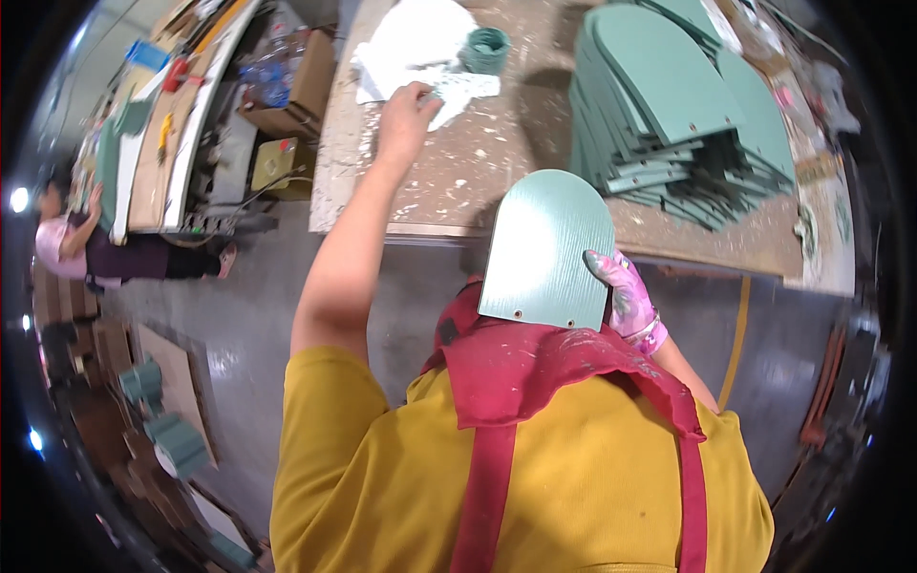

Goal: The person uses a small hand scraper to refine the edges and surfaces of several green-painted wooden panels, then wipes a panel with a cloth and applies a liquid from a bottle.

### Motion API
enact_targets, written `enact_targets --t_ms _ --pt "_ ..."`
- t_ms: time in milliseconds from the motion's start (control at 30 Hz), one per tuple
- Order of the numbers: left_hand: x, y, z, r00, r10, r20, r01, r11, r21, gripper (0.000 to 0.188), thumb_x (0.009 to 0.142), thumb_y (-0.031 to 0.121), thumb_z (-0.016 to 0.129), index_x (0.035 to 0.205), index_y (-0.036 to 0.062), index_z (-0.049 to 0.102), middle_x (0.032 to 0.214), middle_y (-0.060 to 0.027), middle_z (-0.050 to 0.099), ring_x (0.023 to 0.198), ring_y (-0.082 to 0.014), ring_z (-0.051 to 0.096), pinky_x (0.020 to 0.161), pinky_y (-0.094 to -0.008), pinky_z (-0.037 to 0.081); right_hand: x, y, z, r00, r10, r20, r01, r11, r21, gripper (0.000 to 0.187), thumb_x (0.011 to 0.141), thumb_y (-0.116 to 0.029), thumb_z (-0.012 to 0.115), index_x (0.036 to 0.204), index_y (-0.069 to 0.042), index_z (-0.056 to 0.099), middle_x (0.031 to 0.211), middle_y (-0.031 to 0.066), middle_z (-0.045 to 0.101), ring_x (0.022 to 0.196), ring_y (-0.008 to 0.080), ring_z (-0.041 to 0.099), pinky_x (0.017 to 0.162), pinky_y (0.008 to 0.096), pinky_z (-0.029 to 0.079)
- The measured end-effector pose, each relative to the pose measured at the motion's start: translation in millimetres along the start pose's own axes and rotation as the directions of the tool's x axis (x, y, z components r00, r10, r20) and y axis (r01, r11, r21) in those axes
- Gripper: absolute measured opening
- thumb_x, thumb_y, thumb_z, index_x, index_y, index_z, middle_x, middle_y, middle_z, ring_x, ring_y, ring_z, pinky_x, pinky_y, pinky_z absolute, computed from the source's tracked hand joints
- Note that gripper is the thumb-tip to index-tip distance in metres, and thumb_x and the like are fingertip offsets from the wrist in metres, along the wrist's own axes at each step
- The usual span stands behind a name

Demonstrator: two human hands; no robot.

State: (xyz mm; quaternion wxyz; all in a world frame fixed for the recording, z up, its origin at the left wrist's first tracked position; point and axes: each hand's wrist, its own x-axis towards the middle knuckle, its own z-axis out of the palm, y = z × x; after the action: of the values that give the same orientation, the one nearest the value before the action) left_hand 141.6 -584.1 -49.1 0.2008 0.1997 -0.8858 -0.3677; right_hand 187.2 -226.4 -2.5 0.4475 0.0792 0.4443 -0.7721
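In my right hand [630, 301], which wears a pink patterned glove with green smears, is a pale green panel [549, 248]. The panel has a rounded top and a straight lower edge with two small holes; my thumb lies on its face and the other fingers are hidden behind it. My bare left hand [409, 119] reaches forward over the workbench, fingers bent and closed on the edge of a crumpled white cloth [454, 91]. Just beyond the cloth stands a small green-coated tub [484, 50], beside a bright white heap [415, 38].
Stacked green rounded panels [659, 86] stand on the right of the paint-spattered workbench [449, 205]. A cardboard box [306, 81] holding clear bottles is left of it. Farther left, another person [76, 234] is at a second table [158, 162]. Green pieces [177, 444] lie lower left.
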Motion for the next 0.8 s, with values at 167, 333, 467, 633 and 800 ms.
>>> enact_targets --t_ms 167,333,467,633,800 --pt "-13 15 14 0.924 0.377 -0.065 -0.33 0.871 0.365 0.04 0.082 0.02 0.065 0.116 0.002 0.055 0.113 -0.0208 0.055 0.091 -0.0349 0.059 0.083 -0.0398 0.047 -27 -4 -25 0.99 -0.101 -0.099 0.108 0.991 0.077 0.039 0.089 -0.017 0.056 0.125 -0.003 0.049 0.113 0.0076 0.06 0.099 0.0167 0.06 0.086 0.0319 0.051" --pt "-95 71 7 0.894 -0.131 0.429 0.261 0.929 -0.261 0.025 0.091 0.023 0.054 0.085 0.001 0.064 0.072 -0.0061 0.063 0.067 -0.0115 0.059 0.064 -0.0243 0.047 -57 -6 -77 0.978 -0.122 -0.169 0.151 0.973 0.173 0.035 0.092 -0.011 0.05 0.125 -0.002 0.048 0.115 0.0088 0.059 0.102 0.0171 0.06 0.087 0.0324 0.051" --pt "-161 118 36 0.73 -0.036 0.683 0.476 0.743 -0.47 0.041 0.098 0.03 0.044 0.08 -0.001 0.063 0.07 -0.0057 0.063 0.066 -0.0096 0.058 0.064 -0.0228 0.047 -81 -22 -99 0.967 -0.152 -0.203 0.205 0.94 0.271 0.031 0.092 -0.009 0.049 0.122 -0.001 0.048 0.112 0.0095 0.059 0.101 0.0176 0.06 0.086 0.0327 0.052" --pt "-212 215 122 0.491 0.068 0.869 0.805 0.346 -0.482 0.051 0.098 0.042 0.037 0.125 -0.0005 0.047 0.104 -0.0093 0.063 0.086 -0.0145 0.061 0.074 -0.0265 0.049 -135 -43 -173 0.933 -0.276 -0.23 0.332 0.906 0.261 0.029 0.092 -0.008 0.05 0.12 -0.001 0.049 0.109 0.009 0.06 0.1 0.0173 0.06 0.087 0.0308 0.051" --pt "-249 320 222 0.402 0.144 0.904 0.894 0.154 -0.422 0.054 0.084 0.015 0.066 0.131 0.0027 0.043 0.116 -0.0058 0.057 0.104 -0.0145 0.056 0.089 -0.0304 0.046 -188 -72 -258 0.866 -0.375 -0.331 0.443 0.882 0.162 0.03 0.089 -0.004 0.053 0.118 -0.001 0.05 0.107 0.0076 0.059 0.096 0.0148 0.059 0.086 0.0261 0.048"
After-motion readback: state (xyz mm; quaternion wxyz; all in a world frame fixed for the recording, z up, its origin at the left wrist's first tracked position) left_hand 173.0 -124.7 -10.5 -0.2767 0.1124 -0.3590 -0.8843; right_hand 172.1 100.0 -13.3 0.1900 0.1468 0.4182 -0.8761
